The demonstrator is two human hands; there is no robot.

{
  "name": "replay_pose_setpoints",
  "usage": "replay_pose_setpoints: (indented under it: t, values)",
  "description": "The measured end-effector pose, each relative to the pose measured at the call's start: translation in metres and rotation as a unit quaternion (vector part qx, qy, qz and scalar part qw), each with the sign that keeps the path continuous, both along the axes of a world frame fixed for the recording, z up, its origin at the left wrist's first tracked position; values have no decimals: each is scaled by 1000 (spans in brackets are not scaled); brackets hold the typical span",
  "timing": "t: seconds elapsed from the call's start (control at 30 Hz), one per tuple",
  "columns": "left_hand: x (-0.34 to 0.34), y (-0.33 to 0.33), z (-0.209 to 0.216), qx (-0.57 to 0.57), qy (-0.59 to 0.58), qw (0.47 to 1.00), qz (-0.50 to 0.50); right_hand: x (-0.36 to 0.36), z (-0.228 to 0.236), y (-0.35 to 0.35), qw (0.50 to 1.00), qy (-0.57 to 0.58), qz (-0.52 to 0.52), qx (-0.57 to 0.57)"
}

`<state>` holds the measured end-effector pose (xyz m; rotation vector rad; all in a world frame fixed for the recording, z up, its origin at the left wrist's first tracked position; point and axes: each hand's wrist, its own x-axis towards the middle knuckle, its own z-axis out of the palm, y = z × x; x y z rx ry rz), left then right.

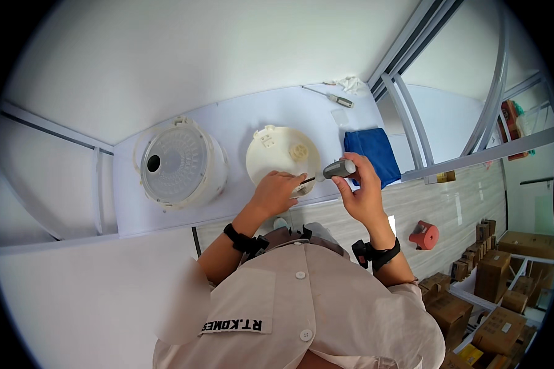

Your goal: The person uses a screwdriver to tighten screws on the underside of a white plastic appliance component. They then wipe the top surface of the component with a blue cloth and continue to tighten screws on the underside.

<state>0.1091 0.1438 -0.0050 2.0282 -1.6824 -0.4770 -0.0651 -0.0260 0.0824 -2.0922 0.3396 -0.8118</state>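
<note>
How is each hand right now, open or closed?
Left hand: at near edge of the cream dish; grip cannot be told.
Right hand: closed, holding a grey-handled screwdriver.

Bright, diffuse light; faint glare on the glossy grey floor (440, 203); pale metal frame bars (493, 92) bow near blackened edges.

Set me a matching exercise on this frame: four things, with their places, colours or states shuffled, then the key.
1. Round cream part
2. Folded cloth
3. Lidded drum
4. Screwdriver with its tip near the cream part

A. Leftmost of the four
B. Held in the right hand
C. Under the left hand
D. Blue

Pairs: 1-C, 2-D, 3-A, 4-B
</note>
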Motion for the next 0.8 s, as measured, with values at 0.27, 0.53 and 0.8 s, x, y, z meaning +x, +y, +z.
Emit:
replay_pose_setpoints:
  t: [0.27,0.53,0.8]
  values:
    - [4,-3,-5,7,-17,1000,-11,5,5,-3,1000,13,-4,-13]
    - [7,-5,-8,13,14,1000,-13,11,15,-5,991,80,-44,-95]
    - [10,-8,-7,8,46,999,-3,12,30,-9,935,279,-83,-202]
